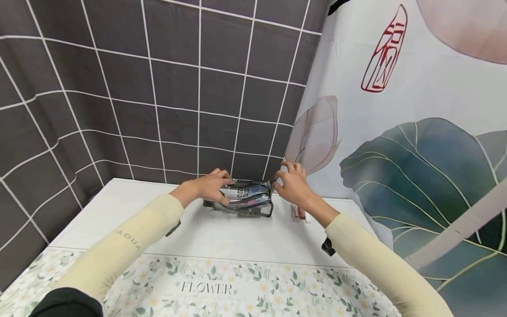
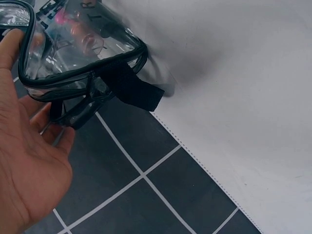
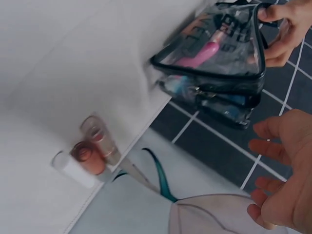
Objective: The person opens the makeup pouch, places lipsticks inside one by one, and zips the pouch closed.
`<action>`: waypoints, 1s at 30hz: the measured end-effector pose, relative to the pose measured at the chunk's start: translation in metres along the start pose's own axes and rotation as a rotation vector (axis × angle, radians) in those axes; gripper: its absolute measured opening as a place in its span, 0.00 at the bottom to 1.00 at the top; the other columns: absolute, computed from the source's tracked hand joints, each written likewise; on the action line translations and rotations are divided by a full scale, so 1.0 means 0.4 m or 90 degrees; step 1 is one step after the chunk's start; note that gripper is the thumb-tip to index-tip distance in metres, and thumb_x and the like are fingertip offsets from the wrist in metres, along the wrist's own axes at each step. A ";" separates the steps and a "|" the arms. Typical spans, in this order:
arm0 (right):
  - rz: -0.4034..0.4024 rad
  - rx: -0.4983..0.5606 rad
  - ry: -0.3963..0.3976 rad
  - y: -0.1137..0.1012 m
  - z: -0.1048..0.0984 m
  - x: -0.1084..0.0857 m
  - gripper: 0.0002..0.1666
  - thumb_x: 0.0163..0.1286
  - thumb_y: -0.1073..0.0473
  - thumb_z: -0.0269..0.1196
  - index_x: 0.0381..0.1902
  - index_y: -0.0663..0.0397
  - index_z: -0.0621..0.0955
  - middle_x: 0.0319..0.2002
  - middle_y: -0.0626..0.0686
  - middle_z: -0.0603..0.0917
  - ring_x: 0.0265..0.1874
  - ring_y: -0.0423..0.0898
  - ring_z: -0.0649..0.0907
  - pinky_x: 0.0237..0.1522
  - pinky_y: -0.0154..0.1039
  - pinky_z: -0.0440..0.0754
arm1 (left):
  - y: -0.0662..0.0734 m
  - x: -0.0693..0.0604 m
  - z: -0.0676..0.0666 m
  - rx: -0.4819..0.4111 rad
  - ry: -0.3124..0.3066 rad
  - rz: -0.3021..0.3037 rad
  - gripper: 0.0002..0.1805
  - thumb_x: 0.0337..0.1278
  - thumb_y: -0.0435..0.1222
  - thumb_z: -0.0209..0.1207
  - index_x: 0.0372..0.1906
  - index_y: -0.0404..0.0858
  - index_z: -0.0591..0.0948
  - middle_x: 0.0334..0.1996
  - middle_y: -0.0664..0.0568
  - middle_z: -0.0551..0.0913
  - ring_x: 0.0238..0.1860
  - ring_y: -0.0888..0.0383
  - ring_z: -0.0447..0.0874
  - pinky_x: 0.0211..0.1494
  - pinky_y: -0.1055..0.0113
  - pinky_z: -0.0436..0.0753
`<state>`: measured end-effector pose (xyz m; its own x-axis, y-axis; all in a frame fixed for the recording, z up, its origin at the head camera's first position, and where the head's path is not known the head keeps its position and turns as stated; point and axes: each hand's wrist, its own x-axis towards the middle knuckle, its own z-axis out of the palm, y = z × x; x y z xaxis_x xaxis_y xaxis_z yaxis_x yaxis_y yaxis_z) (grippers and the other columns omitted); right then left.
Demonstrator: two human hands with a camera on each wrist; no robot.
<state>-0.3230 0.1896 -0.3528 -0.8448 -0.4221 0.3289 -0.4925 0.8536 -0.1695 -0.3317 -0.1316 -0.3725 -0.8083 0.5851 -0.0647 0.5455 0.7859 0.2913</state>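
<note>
A clear pouch with black trim stands near the back of the white table, several items inside, among them a pink one seen through its side in the right wrist view. My left hand grips its left end; in the left wrist view the fingers of that hand curl round the pouch's edge, partly hidden behind it. Beside the right end, my right hand has its fingers loosely bent; the right wrist view shows a gap between this hand and the pouch.
Several small cosmetic tubes, one of them white and one orange-brown, stand right of the pouch near the table's back edge. A dark gridded cloth hangs behind, a leaf-patterned one at right. A floral mat covers the front.
</note>
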 end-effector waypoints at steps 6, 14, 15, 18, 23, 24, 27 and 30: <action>0.040 -0.016 -0.030 0.041 -0.004 -0.026 0.18 0.79 0.57 0.66 0.58 0.61 0.91 0.84 0.72 0.68 0.78 0.74 0.66 0.75 0.75 0.65 | 0.001 0.009 0.002 0.005 0.000 0.002 0.47 0.64 0.52 0.69 0.84 0.35 0.74 0.78 0.40 0.71 0.73 0.44 0.67 0.79 0.42 0.79; 0.083 -0.042 -0.074 0.071 -0.015 -0.050 0.17 0.79 0.57 0.66 0.56 0.61 0.91 0.83 0.74 0.69 0.80 0.76 0.64 0.75 0.77 0.63 | 0.001 0.011 0.003 0.013 -0.001 -0.002 0.46 0.66 0.52 0.69 0.84 0.36 0.74 0.79 0.40 0.71 0.75 0.43 0.67 0.79 0.42 0.78; 0.087 -0.045 -0.079 0.074 -0.015 -0.053 0.17 0.79 0.57 0.66 0.56 0.61 0.91 0.82 0.74 0.69 0.79 0.77 0.64 0.75 0.78 0.64 | 0.000 0.010 0.004 0.011 -0.002 -0.003 0.46 0.67 0.52 0.69 0.85 0.36 0.74 0.79 0.40 0.71 0.75 0.43 0.67 0.80 0.41 0.78; 0.098 -0.060 -0.099 0.083 -0.013 -0.061 0.17 0.79 0.55 0.67 0.56 0.61 0.91 0.82 0.75 0.69 0.79 0.79 0.64 0.75 0.79 0.65 | -0.001 0.008 0.007 0.005 -0.004 -0.005 0.46 0.67 0.52 0.69 0.85 0.36 0.74 0.79 0.40 0.71 0.75 0.43 0.67 0.80 0.41 0.78; 0.126 -0.066 -0.146 0.101 -0.007 -0.079 0.15 0.78 0.55 0.68 0.51 0.60 0.92 0.80 0.77 0.70 0.77 0.79 0.64 0.74 0.77 0.65 | -0.003 0.010 0.010 0.003 -0.006 -0.006 0.46 0.67 0.52 0.69 0.85 0.37 0.74 0.79 0.41 0.71 0.75 0.43 0.66 0.79 0.41 0.78; 0.133 -0.068 -0.157 0.105 -0.006 -0.083 0.14 0.78 0.55 0.68 0.46 0.60 0.92 0.79 0.77 0.72 0.77 0.79 0.64 0.73 0.77 0.65 | -0.002 0.010 0.009 0.003 -0.005 -0.006 0.46 0.67 0.52 0.69 0.85 0.37 0.73 0.79 0.41 0.71 0.76 0.43 0.66 0.79 0.41 0.78; 0.147 -0.072 -0.186 0.114 -0.003 -0.093 0.14 0.77 0.56 0.67 0.30 0.55 0.89 0.75 0.76 0.75 0.73 0.78 0.66 0.70 0.74 0.67 | -0.001 0.012 0.006 0.004 -0.001 -0.005 0.46 0.67 0.52 0.69 0.85 0.37 0.74 0.79 0.41 0.71 0.76 0.43 0.66 0.80 0.41 0.78; 0.161 -0.086 -0.210 0.119 -0.002 -0.103 0.18 0.74 0.57 0.67 0.21 0.52 0.83 0.65 0.73 0.81 0.66 0.73 0.70 0.64 0.69 0.69 | 0.000 0.012 0.004 0.004 -0.006 -0.004 0.46 0.68 0.52 0.69 0.85 0.37 0.74 0.79 0.41 0.71 0.76 0.43 0.66 0.80 0.41 0.78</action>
<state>-0.3114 0.2478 -0.3735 -0.9675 -0.2514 -0.0256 -0.2489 0.9656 -0.0758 -0.3352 -0.1283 -0.3744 -0.8099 0.5816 -0.0758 0.5413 0.7909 0.2854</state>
